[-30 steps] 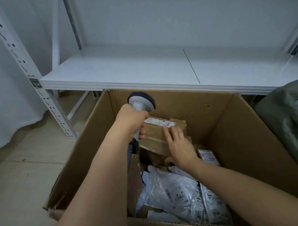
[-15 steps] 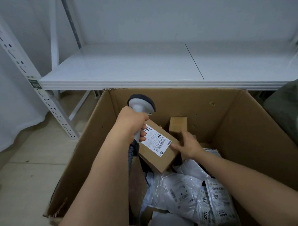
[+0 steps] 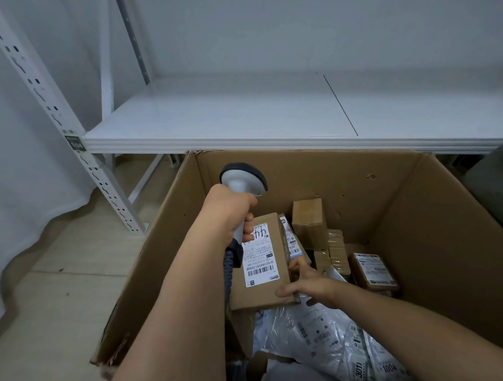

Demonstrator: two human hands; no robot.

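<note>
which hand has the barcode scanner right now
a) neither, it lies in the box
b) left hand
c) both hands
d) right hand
b: the left hand grips the scanner by its handle, while the right hand holds the labelled parcel from its side.

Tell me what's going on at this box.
A person is working through parcels in a big carton. The left hand grips a scanner; the right hand holds a brown parcel, label up, just beside it. More small boxes and plastic mailers lie in the carton, in front of a white shelf.
</note>
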